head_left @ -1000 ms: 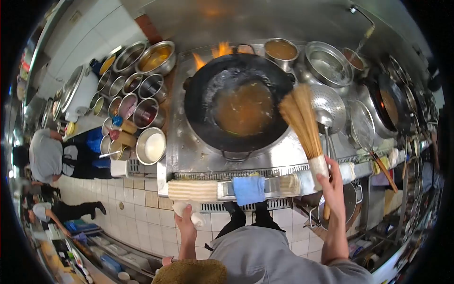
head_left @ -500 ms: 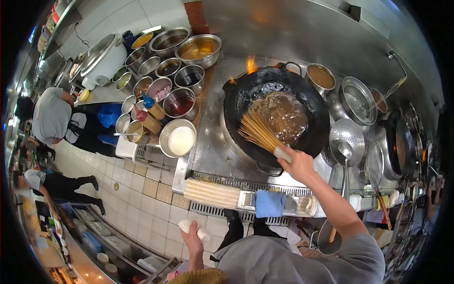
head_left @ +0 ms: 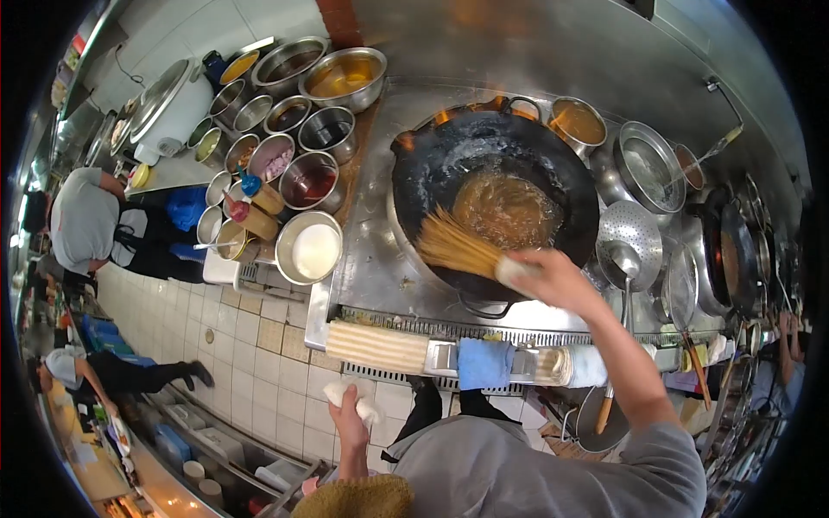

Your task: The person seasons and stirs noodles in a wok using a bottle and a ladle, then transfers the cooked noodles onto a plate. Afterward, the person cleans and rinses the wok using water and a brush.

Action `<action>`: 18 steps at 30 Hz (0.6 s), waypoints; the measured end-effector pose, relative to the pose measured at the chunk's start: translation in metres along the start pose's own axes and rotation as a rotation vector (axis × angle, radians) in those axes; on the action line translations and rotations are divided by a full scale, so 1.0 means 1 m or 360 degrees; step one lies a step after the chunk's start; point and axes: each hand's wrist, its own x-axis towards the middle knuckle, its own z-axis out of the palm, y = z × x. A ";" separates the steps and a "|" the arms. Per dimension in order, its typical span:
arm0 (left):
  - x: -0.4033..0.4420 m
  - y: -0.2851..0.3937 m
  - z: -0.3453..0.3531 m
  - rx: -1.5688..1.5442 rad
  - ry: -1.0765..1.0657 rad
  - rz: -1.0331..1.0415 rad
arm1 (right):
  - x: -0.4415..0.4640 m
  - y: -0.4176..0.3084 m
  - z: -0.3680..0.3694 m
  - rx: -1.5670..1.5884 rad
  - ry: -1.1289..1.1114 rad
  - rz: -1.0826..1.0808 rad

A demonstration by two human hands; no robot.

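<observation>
My right hand is wrapped round the pale handle of a bamboo wok brush. The brush's bristles fan out to the left over the near inner wall of a large black wok. Brownish, swirling water fills the wok's bottom, and flames show behind its far rim. Low beside my body, my left hand grips a bunched white cloth, well away from the stove.
Left of the wok stand metal bowls of sauces, including one of white liquid, and squeeze bottles. A perforated skimmer with a ladle lies right. Folded towels line the front rail. Two people are at far left.
My right hand and the brush have shifted, the bristles now lying lower and further left along the wok's near side. The water's surface has changed shape. My left hand still holds the cloth.
</observation>
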 end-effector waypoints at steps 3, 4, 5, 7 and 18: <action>0.003 0.003 0.032 -0.0001 -0.0087 -0.0022 | 0.081 -0.003 0.033 0.0719 0.0181 0.0232; 0.004 0.004 0.040 0.0007 -0.0098 -0.0026 | 0.097 0.004 0.044 0.0960 0.0326 0.0258; 0.007 0.007 0.045 0.0025 -0.0116 -0.0027 | 0.089 0.012 0.049 0.0657 0.0414 -0.0004; -0.001 0.016 0.046 0.0032 -0.0097 0.0019 | 0.039 0.028 0.055 -0.0198 0.0630 -0.0574; 0.000 -0.011 0.114 0.0218 -0.0605 -0.0028 | 0.118 0.033 -0.043 -0.0383 0.0792 0.0127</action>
